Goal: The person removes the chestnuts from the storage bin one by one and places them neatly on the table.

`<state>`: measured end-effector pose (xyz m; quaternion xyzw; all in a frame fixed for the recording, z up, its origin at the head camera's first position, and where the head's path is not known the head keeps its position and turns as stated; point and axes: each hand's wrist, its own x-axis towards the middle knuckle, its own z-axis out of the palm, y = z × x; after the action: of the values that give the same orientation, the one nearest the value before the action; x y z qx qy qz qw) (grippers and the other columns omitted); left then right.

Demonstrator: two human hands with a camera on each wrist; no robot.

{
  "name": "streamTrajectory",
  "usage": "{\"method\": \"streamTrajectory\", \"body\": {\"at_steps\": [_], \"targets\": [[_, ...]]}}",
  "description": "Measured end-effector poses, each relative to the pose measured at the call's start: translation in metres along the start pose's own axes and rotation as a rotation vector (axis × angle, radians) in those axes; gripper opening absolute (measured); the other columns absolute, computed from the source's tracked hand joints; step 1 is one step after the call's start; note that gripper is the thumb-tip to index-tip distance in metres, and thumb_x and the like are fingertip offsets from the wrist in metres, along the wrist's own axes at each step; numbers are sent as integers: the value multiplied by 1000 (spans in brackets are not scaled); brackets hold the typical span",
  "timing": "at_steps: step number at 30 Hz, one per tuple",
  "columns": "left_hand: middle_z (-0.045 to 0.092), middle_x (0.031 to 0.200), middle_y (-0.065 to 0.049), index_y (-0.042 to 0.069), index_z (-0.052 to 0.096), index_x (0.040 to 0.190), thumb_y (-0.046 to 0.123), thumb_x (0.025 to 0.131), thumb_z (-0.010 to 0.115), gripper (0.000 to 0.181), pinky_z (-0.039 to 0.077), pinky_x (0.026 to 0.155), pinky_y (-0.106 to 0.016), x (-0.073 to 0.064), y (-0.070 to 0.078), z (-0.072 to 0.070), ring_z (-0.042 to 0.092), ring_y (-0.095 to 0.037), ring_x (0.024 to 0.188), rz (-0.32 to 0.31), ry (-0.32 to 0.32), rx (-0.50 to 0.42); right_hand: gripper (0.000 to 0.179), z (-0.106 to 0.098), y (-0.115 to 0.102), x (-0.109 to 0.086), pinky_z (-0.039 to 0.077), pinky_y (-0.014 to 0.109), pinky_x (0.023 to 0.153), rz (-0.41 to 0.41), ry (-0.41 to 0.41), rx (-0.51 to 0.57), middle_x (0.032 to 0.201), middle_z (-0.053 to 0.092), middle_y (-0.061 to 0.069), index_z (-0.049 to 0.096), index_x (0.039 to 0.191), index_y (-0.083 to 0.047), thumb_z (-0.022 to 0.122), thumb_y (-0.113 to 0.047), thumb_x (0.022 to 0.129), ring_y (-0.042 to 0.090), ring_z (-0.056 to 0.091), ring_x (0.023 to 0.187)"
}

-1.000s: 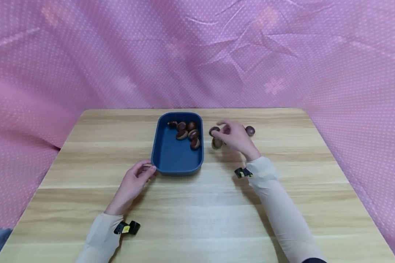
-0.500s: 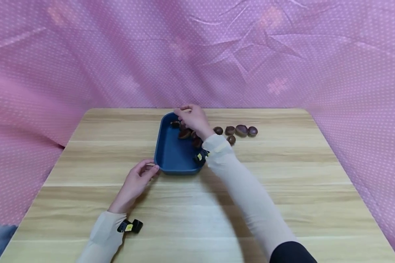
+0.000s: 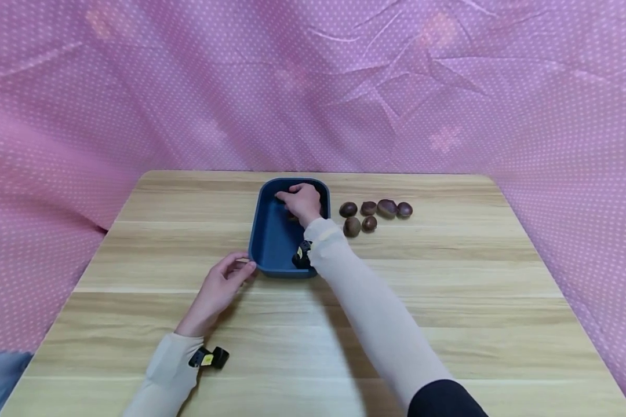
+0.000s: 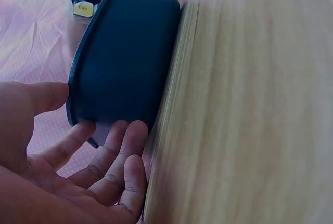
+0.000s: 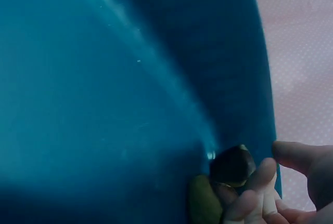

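A deep blue rectangular box (image 3: pixel 273 246) stands on the table. My left hand (image 3: pixel 216 292) is at its near left corner; in the left wrist view the thumb meets the rim and relaxed fingers (image 4: pixel 136 135) lie along the outer wall. Inside the far end of the box is my right hand (image 3: pixel 304 204), thumb and fingers spread apart. The right wrist view shows its fingertips right at a dark chestnut (image 5: pixel 232 167), with a paler chestnut (image 5: pixel 203 200) beside it. Hand and wrist hide most of the other chestnuts in the box.
Several chestnuts (image 3: pixel 388 209) lie in two short rows on the wooden table (image 3: pixel 448 278), right of the box. A pink dotted cloth (image 3: pixel 313 87) hangs behind the table and at its sides. Small black cameras (image 3: pixel 208 358) are strapped to both wrists.
My right hand has gone left from the chestnuts on the table, over the box, and down into it. The left hand has stayed at the box's corner.
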<state>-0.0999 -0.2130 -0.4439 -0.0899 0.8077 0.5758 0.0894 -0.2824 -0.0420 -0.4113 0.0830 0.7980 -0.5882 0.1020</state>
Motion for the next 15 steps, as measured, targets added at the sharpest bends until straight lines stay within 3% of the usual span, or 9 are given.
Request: {"method": "streamTrajectory", "body": {"at_steps": [7, 15], "targets": [[67, 126, -17, 10, 56, 139, 35, 105, 60, 43, 50, 92, -33, 1, -1, 0, 64, -27, 113, -13, 8, 12, 43, 0, 5, 3, 52, 31, 67, -10, 13, -113, 75, 71, 3, 64, 131, -10, 77, -28, 93, 20, 72, 75], [68, 124, -16, 10, 58, 137, 34, 104, 61, 40, 49, 95, -35, 1, -1, 1, 64, -26, 112, -2, 20, 12, 32, 6, 8, 15, 52, 33, 71, 1, 8, -294, 74, 72, -1, 71, 122, -19, 76, -34, 94, 11, 67, 65]]}}
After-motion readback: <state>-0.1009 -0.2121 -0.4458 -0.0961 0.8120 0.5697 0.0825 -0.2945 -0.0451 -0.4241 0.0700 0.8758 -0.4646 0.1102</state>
